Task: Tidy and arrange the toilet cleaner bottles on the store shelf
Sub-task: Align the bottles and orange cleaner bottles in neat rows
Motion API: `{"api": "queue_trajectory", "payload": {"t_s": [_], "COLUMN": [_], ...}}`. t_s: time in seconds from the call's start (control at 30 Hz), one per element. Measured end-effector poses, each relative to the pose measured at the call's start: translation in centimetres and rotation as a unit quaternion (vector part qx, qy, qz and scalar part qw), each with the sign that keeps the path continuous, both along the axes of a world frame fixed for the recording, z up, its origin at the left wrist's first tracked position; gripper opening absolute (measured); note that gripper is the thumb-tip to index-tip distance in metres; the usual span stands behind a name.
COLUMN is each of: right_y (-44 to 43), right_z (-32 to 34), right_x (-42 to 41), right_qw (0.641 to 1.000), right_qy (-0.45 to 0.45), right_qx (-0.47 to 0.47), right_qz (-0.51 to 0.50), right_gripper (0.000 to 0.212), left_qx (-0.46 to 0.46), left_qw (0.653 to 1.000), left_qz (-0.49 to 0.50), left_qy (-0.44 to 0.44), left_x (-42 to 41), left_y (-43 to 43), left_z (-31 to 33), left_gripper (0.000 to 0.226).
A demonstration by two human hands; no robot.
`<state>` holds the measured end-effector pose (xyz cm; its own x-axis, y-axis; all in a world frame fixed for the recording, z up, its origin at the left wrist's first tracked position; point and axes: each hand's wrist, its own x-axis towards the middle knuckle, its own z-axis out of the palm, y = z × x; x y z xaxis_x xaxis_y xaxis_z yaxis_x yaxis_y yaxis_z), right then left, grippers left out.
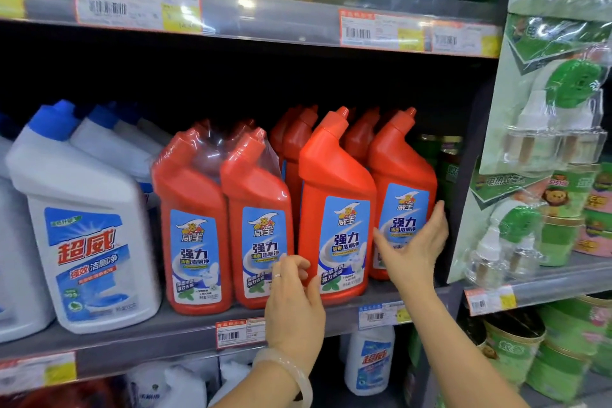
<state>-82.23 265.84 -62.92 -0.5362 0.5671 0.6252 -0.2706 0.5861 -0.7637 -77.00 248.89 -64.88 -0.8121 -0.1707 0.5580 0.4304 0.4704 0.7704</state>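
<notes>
right hand wraps the end red toilet cleaner bottle on the middle shelf; left hand curls at the edge of the neighbouring red bottle, grip unclear. danger: a hard sideways nudge could topple these tall bottles against the shrink-wrapped twin pack or off the lip.

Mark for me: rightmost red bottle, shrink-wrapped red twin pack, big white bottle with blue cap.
rightmost red bottle (399, 162): head view, red shoulder above the label.
shrink-wrapped red twin pack (193, 182): head view, left bottle's shoulder.
big white bottle (82, 185): head view, white shoulder above the label.
</notes>
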Motion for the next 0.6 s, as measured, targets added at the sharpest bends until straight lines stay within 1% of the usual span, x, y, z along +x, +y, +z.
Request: {"api": "queue_trajectory", "payload": {"t_s": [0.07,0.17,0.23,0.33,0.37,0.43,0.5,0.53,0.6], "right_y": [0.3,0.4,0.4,0.5,0.5,0.4,0.2,0.2,0.1], "right_z": [0.5,0.9,0.6,0.2,0.1,0.4,1.3,2.1,4.1], "right_x": [0.0,0.1,0.3,0.7,0.8,0.9,0.8,0.6,0.1], "right_qw": [1.0,0.996,0.996,0.998,0.998,1.0,1.0,0.999,0.999], "right_qy": [-0.026,-0.063,-0.071,-0.059,-0.051,-0.021,0.01,0.021,0.034], "right_qx": [0.013,0.059,0.059,0.035,0.023,0.006,0.01,0.012,0.008], "right_qz": [-0.003,0.008,0.007,0.003,0.006,0.017,0.028,0.034,0.032], "right_gripper": [0.116,0.118,0.119,0.12,0.119,0.112,0.105,0.105,0.106], "left_qx": [-0.01,-0.031,-0.037,-0.055,-0.062,-0.066,-0.081,-0.099,-0.153], "left_qw": [1.0,0.999,0.999,0.997,0.996,0.996,0.994,0.991,0.98], "left_qz": [0.001,-0.001,-0.005,-0.015,-0.014,-0.01,-0.003,-0.005,-0.027], "left_qy": [0.005,0.014,0.021,0.051,0.056,0.059,0.07,0.084,0.126], "left_x": [-0.1,-0.3,-0.2,-0.2,-0.2,-0.5,-0.6,-0.7,-0.8], "left_y": [0.0,0.1,0.2,0.2,0.1,0.0,0.0,0.1,0.3], "left_z": [-0.2,-0.3,-0.1,0.1,0.2,0.1,0.1,0.2,0.4], "left_gripper": [0.02,0.017,0.018,0.034,0.036,0.037,0.034,0.036,0.047]}}
